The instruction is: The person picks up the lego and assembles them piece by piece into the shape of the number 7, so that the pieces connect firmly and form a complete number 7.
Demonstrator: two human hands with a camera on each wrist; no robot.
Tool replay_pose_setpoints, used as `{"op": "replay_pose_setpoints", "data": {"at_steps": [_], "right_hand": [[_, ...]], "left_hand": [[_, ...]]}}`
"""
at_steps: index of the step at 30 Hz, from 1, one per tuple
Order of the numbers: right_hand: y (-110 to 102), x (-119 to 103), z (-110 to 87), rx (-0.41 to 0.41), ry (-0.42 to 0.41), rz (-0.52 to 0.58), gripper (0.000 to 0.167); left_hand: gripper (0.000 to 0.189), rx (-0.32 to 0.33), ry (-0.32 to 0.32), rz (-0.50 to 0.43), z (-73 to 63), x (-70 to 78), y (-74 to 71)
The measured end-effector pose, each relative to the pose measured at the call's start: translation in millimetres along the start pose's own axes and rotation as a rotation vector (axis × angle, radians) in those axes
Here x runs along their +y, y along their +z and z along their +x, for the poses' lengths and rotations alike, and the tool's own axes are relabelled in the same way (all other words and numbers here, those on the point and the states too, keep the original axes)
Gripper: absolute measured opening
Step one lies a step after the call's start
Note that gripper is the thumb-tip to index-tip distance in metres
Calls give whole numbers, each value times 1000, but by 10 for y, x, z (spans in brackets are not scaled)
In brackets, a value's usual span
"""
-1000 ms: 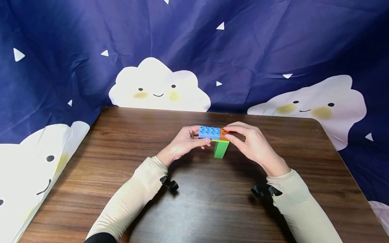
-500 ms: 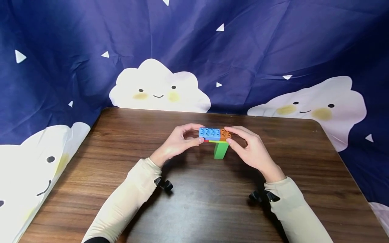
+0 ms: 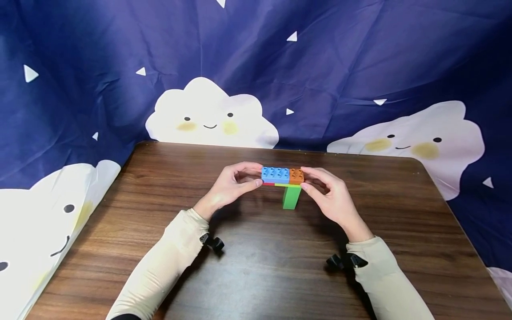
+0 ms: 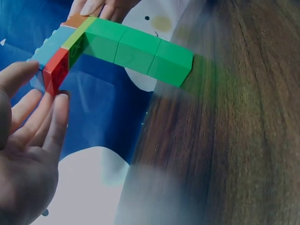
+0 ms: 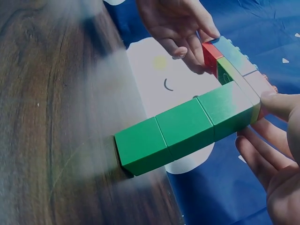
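Note:
A toy building-brick build stands on the table as an upside-down L. Its leg is a column of three green bricks [image 5: 185, 127]. On top, a thin yellow-green layer [image 4: 78, 38] and a red brick [image 4: 56, 69] lie under a blue brick [image 3: 275, 176] and an orange-brown brick [image 3: 296, 177], which sit end to end. With thumb and fingers my left hand [image 3: 227, 186] pinches the outer end of the blue brick, fingertips right by the red one. My right hand [image 3: 335, 198] pinches the orange-brown brick between thumb and fingers, above the green column.
The dark wooden table [image 3: 256, 266] extends on every side of the build. Behind it hangs a navy cloth [image 3: 312, 75] with white clouds and triangles. Each wrist wears a small black camera [image 3: 216, 244] over a cream sleeve [image 3: 160, 266].
My left hand has drawn back leftward to the blue brick's end, baring the red brick below. My right fingers have shifted to the orange-brown brick's outer edge. The build stays in place.

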State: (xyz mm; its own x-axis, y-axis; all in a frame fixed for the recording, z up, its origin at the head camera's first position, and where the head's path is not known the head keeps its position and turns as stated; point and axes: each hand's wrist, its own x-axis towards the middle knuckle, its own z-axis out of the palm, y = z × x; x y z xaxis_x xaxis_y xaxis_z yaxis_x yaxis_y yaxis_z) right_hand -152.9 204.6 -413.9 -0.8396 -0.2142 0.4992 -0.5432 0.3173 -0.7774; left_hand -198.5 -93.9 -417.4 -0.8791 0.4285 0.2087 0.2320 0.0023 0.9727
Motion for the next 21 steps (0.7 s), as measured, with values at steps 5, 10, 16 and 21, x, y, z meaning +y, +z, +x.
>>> {"op": "replay_pose_setpoints", "data": {"at_steps": [5,10,16,21], "right_hand": [[-3,-2,-11,25,21,-3,42],[-1,0,-15,44,30,-30,40],[2,-11,-9,78,54,-43,38],[-8,-25,-13,126,126,-45,34]], "left_hand": [[38,13,28,4,-2,-12,-14],[37,26,40,-5,12,-27,24],[34,52,28,18,45,-23,68],[33,69,-18,67,66,10,89]]}}
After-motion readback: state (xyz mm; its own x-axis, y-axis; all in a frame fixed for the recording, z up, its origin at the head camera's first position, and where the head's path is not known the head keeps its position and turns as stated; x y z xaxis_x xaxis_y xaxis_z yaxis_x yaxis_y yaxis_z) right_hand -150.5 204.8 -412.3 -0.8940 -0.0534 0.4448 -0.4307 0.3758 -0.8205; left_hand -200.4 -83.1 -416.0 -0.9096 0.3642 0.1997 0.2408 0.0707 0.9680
